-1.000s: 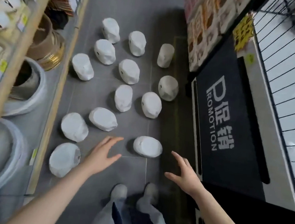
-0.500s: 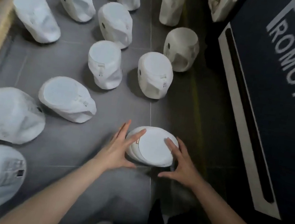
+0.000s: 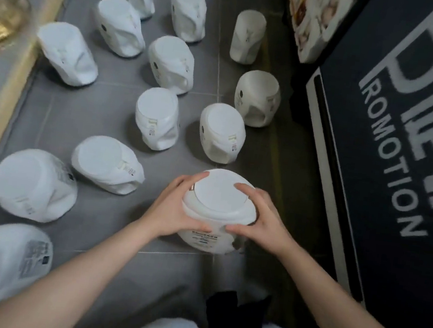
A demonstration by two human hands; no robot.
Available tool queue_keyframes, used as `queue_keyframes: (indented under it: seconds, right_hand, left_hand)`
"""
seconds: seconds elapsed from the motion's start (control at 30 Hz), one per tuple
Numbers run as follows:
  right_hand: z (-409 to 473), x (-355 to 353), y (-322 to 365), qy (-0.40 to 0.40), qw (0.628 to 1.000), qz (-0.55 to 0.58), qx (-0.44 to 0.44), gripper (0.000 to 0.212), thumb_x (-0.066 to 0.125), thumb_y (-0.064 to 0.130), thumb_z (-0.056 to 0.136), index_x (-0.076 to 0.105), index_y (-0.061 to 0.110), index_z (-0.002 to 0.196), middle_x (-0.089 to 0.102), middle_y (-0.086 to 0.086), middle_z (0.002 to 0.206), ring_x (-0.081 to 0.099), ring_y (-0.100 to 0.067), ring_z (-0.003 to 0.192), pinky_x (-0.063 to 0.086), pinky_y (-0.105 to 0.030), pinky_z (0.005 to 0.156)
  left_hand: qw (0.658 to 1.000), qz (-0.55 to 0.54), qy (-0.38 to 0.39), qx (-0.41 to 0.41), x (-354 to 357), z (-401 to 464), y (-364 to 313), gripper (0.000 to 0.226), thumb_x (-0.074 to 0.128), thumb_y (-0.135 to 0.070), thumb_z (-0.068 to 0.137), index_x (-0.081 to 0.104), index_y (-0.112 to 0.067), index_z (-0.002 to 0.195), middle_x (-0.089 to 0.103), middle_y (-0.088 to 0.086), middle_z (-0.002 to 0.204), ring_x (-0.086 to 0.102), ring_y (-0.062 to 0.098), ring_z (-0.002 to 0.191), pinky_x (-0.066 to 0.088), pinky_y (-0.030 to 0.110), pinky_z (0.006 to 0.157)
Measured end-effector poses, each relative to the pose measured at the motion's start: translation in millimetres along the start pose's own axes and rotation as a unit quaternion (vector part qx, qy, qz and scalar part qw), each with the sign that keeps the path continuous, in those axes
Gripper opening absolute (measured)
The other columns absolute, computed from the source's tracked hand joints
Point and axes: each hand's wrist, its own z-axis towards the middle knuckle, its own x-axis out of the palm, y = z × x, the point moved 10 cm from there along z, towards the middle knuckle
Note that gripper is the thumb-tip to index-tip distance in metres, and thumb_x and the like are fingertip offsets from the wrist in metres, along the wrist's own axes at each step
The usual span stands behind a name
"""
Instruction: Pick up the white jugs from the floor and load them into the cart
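Head view, near jug: the white jug (image 3: 217, 213) sits on the floor (image 3: 107, 112) near the person's feet.
Left hand: the left hand (image 3: 177, 208) holds the jug's left side, fingers curled round it.
Right hand: the right hand (image 3: 260, 218) holds the other side. Two hands likely suit a big, round jug.
Other jugs: many more jugs (image 3: 157, 118) wait behind it.
Cart: not seen here.

The nearest white jug (image 3: 218, 210), merely touched at its sides half a second ago, is now clasped between the left hand (image 3: 174, 207) and right hand (image 3: 263, 221), fingers curled over its rim, and its labelled side is exposed below the grip.
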Motion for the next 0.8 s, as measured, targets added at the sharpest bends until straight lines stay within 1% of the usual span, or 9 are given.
queue_keyframes:
  seconds: [0.1,0.17,0.23,0.37,0.4,0.5,0.63,0.73,0.8]
  right_hand:
    - [-11.4,-42.0,87.0,0.011,1.000,0.009,-0.014,0.074,0.080,0.047,0.065,0.039,0.050,0.127,0.039,0.009,0.132,0.035,0.005,0.123,0.029,-0.002,0.098]
    - [-20.9,-69.9,149.5,0.011,0.999,0.009,-0.029,0.071,0.073,0.054,0.064,0.040,0.049,0.127,0.041,0.009,0.133,0.035,0.006,0.123,0.029,-0.003,0.098]
    - [-29.9,-95.7,212.4,0.009,0.999,0.015,-0.042,0.067,0.068,0.057,0.066,0.041,0.048,0.127,0.041,0.008,0.133,0.036,0.004,0.123,0.032,-0.010,0.100]
    - [-50.1,-138.1,331.3,0.001,0.997,0.050,-0.061,0.061,0.065,0.056,0.067,0.044,0.045,0.123,0.042,0.012,0.130,0.039,0.003,0.120,0.035,-0.013,0.098]
    - [-56.1,-146.6,358.5,-0.002,0.996,0.059,-0.061,0.059,0.064,0.056,0.067,0.044,0.046,0.121,0.043,0.015,0.128,0.040,0.001,0.120,0.036,-0.016,0.098]
    - [-73.7,-166.4,438.8,-0.002,0.995,0.073,-0.064,0.055,0.065,0.057,0.066,0.045,0.051,0.117,0.047,0.015,0.123,0.047,-0.010,0.119,0.043,-0.031,0.099]
    - [-95.0,-174.2,530.1,0.017,0.993,0.084,-0.078,0.055,0.065,0.050,0.071,0.046,0.038,0.122,0.052,0.006,0.122,0.053,-0.016,0.113,0.047,-0.037,0.098]
    - [-107.3,-165.0,568.9,0.039,0.994,0.075,-0.074,0.056,0.065,0.060,0.068,0.047,0.045,0.120,0.052,0.004,0.126,0.053,-0.016,0.114,0.046,-0.041,0.101]
    - [-116.1,-153.8,586.0,0.064,0.992,0.077,-0.081,0.060,0.067,0.072,0.061,0.049,0.054,0.114,0.054,0.008,0.125,0.054,-0.016,0.115,0.046,-0.046,0.101]
  left_hand:
    - [0.999,-0.019,-0.022,-0.021,-58.1,-21.4,-67.9,0.103,0.086,-0.052,0.040,0.028,-0.067,0.124,0.044,-0.012,0.131,0.042,0.003,0.119,0.036,0.025,0.099]
    - [0.998,-0.042,-0.043,-0.022,-97.5,-40.6,-117.5,0.096,0.082,-0.057,0.040,0.029,-0.069,0.119,0.047,-0.013,0.128,0.043,0.004,0.118,0.036,0.021,0.097]
    - [0.994,-0.074,-0.072,-0.027,-139.9,-60.7,-165.2,0.090,0.079,-0.060,0.041,0.033,-0.065,0.118,0.049,-0.015,0.126,0.046,0.004,0.117,0.036,0.015,0.095]
    - [0.981,-0.135,-0.130,-0.038,-222.3,-102.4,-249.7,0.085,0.080,-0.060,0.047,0.039,-0.060,0.121,0.053,-0.010,0.131,0.050,0.010,0.121,0.041,0.036,0.104]
    - [0.978,-0.145,-0.142,-0.043,-242.2,-114.1,-270.1,0.085,0.079,-0.060,0.047,0.040,-0.057,0.123,0.054,-0.011,0.131,0.050,0.010,0.122,0.041,0.037,0.105]
    - [0.971,-0.167,-0.162,-0.055,-298.7,-151.3,-331.0,0.093,0.075,-0.061,0.045,0.045,-0.040,0.130,0.055,-0.011,0.129,0.052,0.006,0.118,0.040,0.026,0.101]
    - [0.955,-0.189,-0.211,-0.082,-361.1,-203.6,-379.1,0.088,0.075,-0.062,0.042,0.049,-0.045,0.124,0.060,-0.014,0.119,0.057,0.008,0.111,0.044,0.027,0.097]
    - [0.939,-0.204,-0.250,-0.122,-387.8,-243.7,-388.4,0.089,0.075,-0.066,0.038,0.052,-0.047,0.122,0.060,-0.012,0.120,0.056,0.010,0.112,0.045,0.031,0.099]
    - [0.926,-0.217,-0.279,-0.135,-397.9,-272.6,-391.4,0.092,0.073,-0.067,0.036,0.053,-0.046,0.123,0.059,-0.012,0.120,0.055,0.009,0.110,0.045,0.028,0.095]
